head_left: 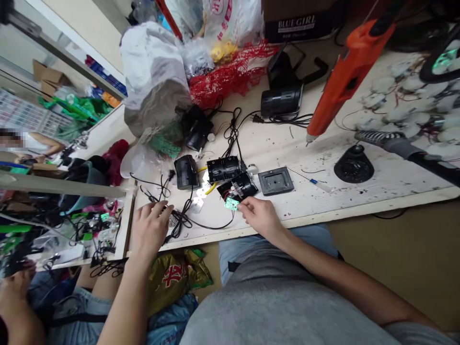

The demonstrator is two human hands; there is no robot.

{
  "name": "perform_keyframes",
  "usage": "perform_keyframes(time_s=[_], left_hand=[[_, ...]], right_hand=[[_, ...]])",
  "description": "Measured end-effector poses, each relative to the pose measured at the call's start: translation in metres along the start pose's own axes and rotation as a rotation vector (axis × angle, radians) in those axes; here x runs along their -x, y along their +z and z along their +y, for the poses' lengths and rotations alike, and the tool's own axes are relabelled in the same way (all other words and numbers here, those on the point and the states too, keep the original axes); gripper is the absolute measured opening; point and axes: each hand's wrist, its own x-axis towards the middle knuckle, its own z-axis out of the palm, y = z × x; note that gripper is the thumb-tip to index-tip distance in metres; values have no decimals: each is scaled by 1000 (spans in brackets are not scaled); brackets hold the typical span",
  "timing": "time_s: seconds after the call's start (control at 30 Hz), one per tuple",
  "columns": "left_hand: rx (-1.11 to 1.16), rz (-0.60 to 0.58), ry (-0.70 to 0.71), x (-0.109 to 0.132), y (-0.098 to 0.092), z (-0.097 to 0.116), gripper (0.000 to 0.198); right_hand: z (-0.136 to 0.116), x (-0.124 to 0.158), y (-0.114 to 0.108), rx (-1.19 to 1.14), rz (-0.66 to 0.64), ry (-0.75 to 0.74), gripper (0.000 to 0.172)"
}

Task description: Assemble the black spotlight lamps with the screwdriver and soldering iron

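Note:
Between the thumb and fingers of my right hand (261, 216) is the edge of a small green circuit board (232, 204), with thin wires running from it. Right behind the board lies an opened black housing (245, 186), beside a second black cylindrical housing (223, 168). My left hand (151, 229) is at the left end of the bench, fingers loosely bent and apart over a tangle of black cable (181, 218). Small metal parts (172, 221) show beside its fingertips; whether they touch is hard to tell. A black rectangular frame (276, 181) lies right of the housings.
An orange electric screwdriver (347, 79) hangs over the bench. A soldering iron (402, 146) reaches in at right, near a black base (354, 165). More black housings (281, 101), a screwdriver (305, 177) and white bags (154, 72) lie about. Another person's hand (16, 292) is at far left.

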Motion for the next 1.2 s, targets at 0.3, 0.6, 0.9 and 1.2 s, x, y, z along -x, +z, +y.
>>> perform_keyframes(time_s=[0.3, 0.6, 0.9, 1.2], left_hand=[[187, -15, -182, -10, 15, 35, 39], [1002, 89, 12, -58, 54, 106, 78], [1232, 234, -35, -50, 75, 132, 83], [1307, 351, -322, -32, 61, 155, 84]], right_hand=[[14, 7, -11, 219, 182, -283, 16], [16, 8, -14, 282, 264, -304, 21], [17, 8, -3, 233, 285, -199, 33], [-11, -2, -17, 437, 318, -294, 27]])
